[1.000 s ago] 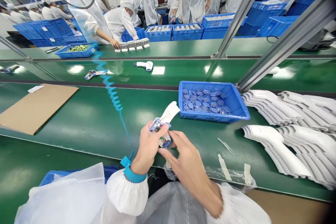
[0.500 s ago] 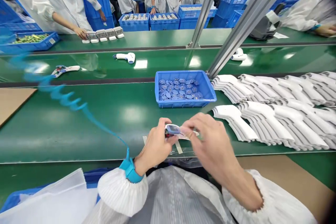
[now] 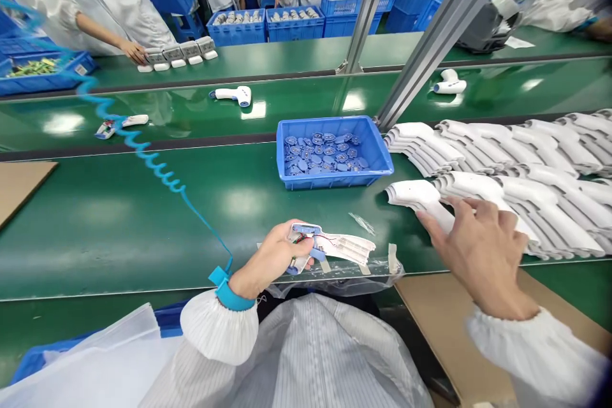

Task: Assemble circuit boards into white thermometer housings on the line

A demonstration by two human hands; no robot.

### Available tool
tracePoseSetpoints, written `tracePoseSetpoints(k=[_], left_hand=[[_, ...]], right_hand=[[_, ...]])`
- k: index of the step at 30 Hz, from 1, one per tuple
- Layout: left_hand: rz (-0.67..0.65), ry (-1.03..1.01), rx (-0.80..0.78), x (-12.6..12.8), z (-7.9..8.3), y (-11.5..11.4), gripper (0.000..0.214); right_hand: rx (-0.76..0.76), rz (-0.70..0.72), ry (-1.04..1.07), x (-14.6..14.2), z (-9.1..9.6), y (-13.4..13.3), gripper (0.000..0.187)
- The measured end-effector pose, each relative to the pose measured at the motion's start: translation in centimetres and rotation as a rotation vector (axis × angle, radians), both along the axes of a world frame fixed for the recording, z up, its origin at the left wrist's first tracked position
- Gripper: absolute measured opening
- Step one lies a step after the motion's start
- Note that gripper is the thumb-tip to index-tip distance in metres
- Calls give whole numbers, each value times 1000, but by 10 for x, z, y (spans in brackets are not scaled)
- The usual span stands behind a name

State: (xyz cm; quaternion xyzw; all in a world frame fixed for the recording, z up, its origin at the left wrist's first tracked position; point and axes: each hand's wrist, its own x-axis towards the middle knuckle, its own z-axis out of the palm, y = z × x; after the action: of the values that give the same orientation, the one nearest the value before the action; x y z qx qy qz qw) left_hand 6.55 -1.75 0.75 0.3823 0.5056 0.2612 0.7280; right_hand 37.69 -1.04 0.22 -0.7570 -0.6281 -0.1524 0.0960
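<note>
My left hand point(image 3: 275, 248), with a turquoise wrist strap point(image 3: 233, 293), is closed round a half-built infrared thermometer point(image 3: 347, 247). Its white half-shell lies open side up, showing thin coloured wires, blue parts and a long hollow handle pointing right. My right hand point(image 3: 482, 248) is over the front row of stacked white housing shells point(image 3: 414, 192). Thumb and fingers are spread on either side of the nearest shell's handle, which still lies on its stack. Whether they press on it is hard to see.
A blue bin point(image 3: 335, 182) of small blue parts stands ahead. Behind it, thermometers point(image 3: 234, 95) lie on a green belt point(image 3: 296, 111). A metal post point(image 3: 430, 32) rises at right. A coiled blue cord point(image 3: 153, 166) runs to my left wrist. A co-worker's hand point(image 3: 134, 51) touches grey-and-white pieces across the belt.
My right hand has left the thermometer and moved right to the white shells. My left hand has turned the thermometer so its open inside faces up.
</note>
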Motion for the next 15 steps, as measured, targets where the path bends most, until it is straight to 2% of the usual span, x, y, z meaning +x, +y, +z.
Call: tracePoseSetpoints(k=[4, 6, 8, 12, 15], left_hand=[[-51, -22, 54, -1, 2, 0, 35], [-66, -37, 101, -3, 1, -2, 37], [-70, -45, 130, -6, -2, -3, 39], [-72, -26, 175, -8, -3, 1, 47], [-61, 28, 189, -6, 0, 5, 52]], right_hand=[[-138, 22, 10, 33, -13, 17, 53], [-107, 72, 28, 40, -18, 21, 56], [-22, 155, 46, 37, -14, 18, 56], [166, 388, 78, 0, 11, -3, 44], [181, 575, 43, -46, 28, -20, 33]])
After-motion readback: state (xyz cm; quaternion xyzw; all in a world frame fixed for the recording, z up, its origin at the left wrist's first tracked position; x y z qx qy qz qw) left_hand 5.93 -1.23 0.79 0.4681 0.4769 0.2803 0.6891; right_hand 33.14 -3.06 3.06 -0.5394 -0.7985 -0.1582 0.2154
